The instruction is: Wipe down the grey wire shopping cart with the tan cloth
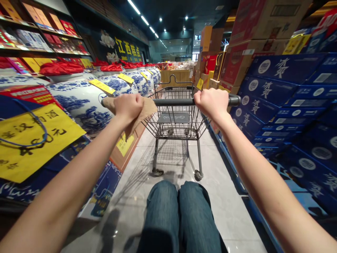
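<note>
Straight ahead stands a dark metal shopping cart (pixel 175 117) with a wire basket and a black push handle (pixel 173 102). My left hand (pixel 129 105) is closed on the left part of that handle, with a tan cloth (pixel 147 110) between palm and bar; one end of the cloth hangs down beside the basket. Around the handle's right end my right hand (pixel 212 102) is closed in a bare grip. The basket looks bare through its wires, apart from a grey child-seat panel (pixel 173 117) with white lettering near me.
Blue-and-white porcelain jars (pixel 79 100) with red cloth tops line the left side, beside a yellow price sign (pixel 39 140). Stacked blue boxes (pixel 279 84) on blue pallets and tall cartons (pixel 252 52) border the right. A tiled aisle (pixel 142 189) runs between them towards a wooden counter (pixel 175 76).
</note>
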{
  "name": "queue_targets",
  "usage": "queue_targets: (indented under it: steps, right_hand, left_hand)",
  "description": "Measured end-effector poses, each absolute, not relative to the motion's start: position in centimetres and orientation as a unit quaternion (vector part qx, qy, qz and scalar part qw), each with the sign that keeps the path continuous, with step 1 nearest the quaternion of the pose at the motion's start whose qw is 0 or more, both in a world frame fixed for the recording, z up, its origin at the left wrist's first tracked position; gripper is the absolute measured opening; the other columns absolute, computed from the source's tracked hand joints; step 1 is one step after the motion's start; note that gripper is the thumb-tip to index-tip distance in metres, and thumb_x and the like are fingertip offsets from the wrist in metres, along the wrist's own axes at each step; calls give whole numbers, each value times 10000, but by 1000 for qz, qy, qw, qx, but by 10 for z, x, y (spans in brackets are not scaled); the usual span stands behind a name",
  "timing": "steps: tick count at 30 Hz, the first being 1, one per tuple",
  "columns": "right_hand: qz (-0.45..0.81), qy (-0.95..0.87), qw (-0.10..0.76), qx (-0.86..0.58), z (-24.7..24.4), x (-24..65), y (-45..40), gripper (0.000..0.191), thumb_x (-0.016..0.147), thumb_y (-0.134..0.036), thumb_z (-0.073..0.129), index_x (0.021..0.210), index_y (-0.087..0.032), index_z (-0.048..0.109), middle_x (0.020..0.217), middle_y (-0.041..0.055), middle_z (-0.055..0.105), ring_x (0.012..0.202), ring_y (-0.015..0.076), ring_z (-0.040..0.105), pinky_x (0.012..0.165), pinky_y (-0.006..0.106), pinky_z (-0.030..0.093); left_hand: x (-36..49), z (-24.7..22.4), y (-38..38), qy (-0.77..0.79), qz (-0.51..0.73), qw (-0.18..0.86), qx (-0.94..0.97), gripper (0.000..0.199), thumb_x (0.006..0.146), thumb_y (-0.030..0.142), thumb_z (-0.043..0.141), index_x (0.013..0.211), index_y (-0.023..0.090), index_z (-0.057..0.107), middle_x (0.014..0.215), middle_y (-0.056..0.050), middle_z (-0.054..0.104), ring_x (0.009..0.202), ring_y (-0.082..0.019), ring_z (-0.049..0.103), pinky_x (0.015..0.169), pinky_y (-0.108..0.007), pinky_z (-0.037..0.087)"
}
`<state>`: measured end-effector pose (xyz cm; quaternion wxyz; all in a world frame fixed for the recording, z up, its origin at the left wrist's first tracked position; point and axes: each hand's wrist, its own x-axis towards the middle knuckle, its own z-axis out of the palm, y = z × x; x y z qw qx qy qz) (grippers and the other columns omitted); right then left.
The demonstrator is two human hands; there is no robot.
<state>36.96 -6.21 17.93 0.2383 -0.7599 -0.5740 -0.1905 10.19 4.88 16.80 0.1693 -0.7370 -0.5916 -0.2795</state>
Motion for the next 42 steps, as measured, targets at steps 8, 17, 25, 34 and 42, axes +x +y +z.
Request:
queue_targets:
  steps: [8, 17, 25, 34, 42]
  right_hand:
    - [-205, -573, 217, -763, 177, 391, -64, 702, 1041, -462, 243, 1119, -29, 790, 1124, 285, 755, 1158, 428, 684, 966, 535, 473]
    - [-203, -564, 230, -767, 178, 381, -63, 677, 1045, -450, 257, 1149, -37, 784, 1119, 274, 759, 1162, 420, 682, 984, 530, 474]
    - [-209, -575, 205, -764, 180, 384, -66, 666, 1033, -432, 249, 1171, -65, 788, 1158, 260, 768, 1165, 423, 684, 975, 518, 470]
    - [-220, -570, 224, -759, 180, 364, -60, 637, 1018, -401, 281, 1145, -58, 803, 1091, 259, 783, 1069, 397, 720, 881, 456, 477]
    - [-282, -572, 218, -739, 174, 381, -59, 621, 1024, -370, 288, 1051, -51, 820, 985, 240, 792, 939, 343, 726, 819, 417, 440]
  left_hand:
    - [30, 157, 69, -446, -285, 187, -828, 546, 987, 541, 267, 1126, 258, 713, 1058, -92, 720, 1055, -317, 604, 941, -493, 432]
    - [134, 166, 40, -577, -298, 169, -742, 613, 1024, 434, 221, 1015, 143, 760, 992, -181, 754, 976, -355, 668, 800, -443, 398]
    - [45, 177, 67, -509, -194, 213, -811, 540, 956, 563, 194, 749, 259, 590, 819, -75, 688, 787, -254, 521, 673, -385, 276]
    - [143, 170, 32, -578, -297, 156, -744, 634, 1036, 416, 210, 906, 133, 762, 908, -159, 747, 835, -286, 617, 712, -425, 348]
    - [141, 147, 41, -329, -301, 214, -869, 460, 1016, 448, 336, 1111, 178, 696, 1084, -147, 724, 1035, -306, 628, 912, -455, 440]
